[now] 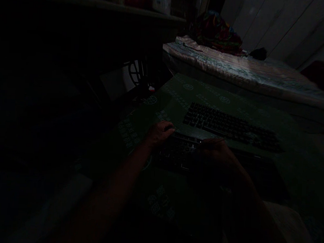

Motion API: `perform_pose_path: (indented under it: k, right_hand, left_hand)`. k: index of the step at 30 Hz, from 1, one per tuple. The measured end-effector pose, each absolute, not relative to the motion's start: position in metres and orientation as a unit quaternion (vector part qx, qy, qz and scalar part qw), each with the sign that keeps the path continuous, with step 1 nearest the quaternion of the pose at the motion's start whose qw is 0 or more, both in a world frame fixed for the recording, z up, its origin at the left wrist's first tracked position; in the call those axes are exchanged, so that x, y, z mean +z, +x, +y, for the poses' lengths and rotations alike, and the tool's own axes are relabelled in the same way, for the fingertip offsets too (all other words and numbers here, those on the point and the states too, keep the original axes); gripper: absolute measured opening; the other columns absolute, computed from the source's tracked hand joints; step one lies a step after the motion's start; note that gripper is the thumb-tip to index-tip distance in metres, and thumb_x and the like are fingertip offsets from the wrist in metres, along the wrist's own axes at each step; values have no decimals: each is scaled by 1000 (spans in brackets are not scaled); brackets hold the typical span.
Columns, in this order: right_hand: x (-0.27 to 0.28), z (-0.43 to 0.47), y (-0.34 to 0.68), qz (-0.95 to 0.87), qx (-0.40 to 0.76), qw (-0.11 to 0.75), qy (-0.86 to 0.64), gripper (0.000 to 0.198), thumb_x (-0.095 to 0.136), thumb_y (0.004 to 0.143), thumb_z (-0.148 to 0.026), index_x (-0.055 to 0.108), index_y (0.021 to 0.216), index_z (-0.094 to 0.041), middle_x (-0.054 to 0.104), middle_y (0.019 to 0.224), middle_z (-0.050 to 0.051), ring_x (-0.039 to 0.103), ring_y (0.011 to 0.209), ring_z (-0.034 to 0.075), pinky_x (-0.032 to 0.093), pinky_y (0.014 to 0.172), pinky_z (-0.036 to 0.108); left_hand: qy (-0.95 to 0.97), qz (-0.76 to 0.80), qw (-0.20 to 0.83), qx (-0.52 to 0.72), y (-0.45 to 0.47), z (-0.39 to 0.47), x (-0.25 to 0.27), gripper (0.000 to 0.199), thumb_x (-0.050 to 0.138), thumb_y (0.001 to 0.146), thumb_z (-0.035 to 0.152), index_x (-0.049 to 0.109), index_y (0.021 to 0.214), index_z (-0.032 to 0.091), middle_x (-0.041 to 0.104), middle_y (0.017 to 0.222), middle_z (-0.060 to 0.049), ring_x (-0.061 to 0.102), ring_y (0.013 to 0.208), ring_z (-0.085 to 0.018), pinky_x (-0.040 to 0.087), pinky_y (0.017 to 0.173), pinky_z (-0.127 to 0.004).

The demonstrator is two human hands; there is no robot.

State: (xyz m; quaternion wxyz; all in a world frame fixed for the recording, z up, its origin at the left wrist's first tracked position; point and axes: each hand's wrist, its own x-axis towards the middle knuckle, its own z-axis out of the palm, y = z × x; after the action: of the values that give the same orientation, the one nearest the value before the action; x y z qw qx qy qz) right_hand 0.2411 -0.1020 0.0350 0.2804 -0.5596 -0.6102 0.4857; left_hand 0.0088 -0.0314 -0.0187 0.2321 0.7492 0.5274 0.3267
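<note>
A dark keyboard base [176, 151] with its keys off lies on the green board, and pale outlines show on its left part. My left hand [160, 131] has its fingers curled at the base's upper left corner and grips that edge. Over the middle of the same base is my right hand [215, 149], fingers closed together above the surface. Thin light streaks show near its fingertips, but what it holds is too dark to make out. Beyond the base, black keycaps [232, 127] lie in rows like a full keyboard.
The green board [163, 90] carries white printed characters and globe marks. Behind it is a bed [262, 74] with a striped cover and a heap of colourful cloth [218, 33]. At the left, a dark table [76, 2] rises above a spoked wheel [136, 73]. Light is very dim.
</note>
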Motion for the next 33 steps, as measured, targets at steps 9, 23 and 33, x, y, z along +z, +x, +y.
perform_pose_path:
  k: [9,23,33]
  right_hand:
    - [40,-107,232,-593,485,317,-559,13,63,60,-24,67,66,-13,64,63,2,54,54,12,42,50,22]
    - [23,-109,210,-627,490,301,-525,11,58,64,-22,64,66,-14,61,62,1,51,53,12,39,48,22]
    - [27,-109,209,-603,512,296,-535,13,61,61,-22,65,68,-12,59,59,0,48,49,9,35,45,20]
  left_hand:
    - [749,524,231,332,10,-32,-18,25,52,77,36,66,89,19,68,98,-5,62,91,-19,47,85,-31]
    - [744,526,236,339,10,-32,-20,29,51,77,38,66,91,18,68,98,-6,62,90,-20,47,85,-31]
    - [745,533,232,328,10,-32,-19,29,51,77,39,66,91,19,68,96,-4,61,89,-19,47,83,-30]
